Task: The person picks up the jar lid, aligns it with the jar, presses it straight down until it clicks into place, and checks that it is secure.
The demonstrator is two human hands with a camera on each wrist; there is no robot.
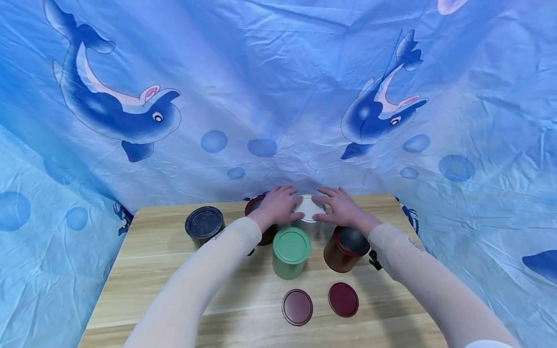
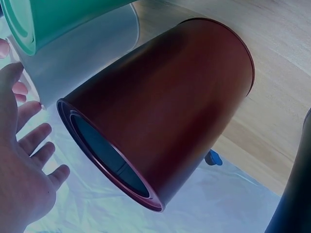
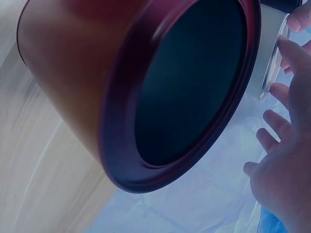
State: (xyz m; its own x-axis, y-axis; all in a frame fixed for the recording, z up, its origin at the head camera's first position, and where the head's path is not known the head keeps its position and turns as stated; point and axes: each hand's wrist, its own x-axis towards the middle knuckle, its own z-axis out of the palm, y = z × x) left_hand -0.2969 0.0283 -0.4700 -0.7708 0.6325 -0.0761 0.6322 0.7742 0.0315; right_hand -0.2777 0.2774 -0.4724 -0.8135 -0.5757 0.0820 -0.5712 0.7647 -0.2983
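A white can with a white lid stands at the back of the table, between both hands. My left hand reaches to the lid's left side, thumb and forefinger at its rim, other fingers spread. Opposite it, my right hand has its thumb and forefinger at the right side of the rim, its other fingers loosely extended. Below the left wrist is a lidless dark red can, partly hidden in the head view. Beside the right wrist another lidless red can stands upright. A green lidded can is in front.
Two dark red round lids, one on the left and one on the right, lie flat near the front. A black can stands at the left. Behind the wooden table hangs a blue dolphin-print cloth.
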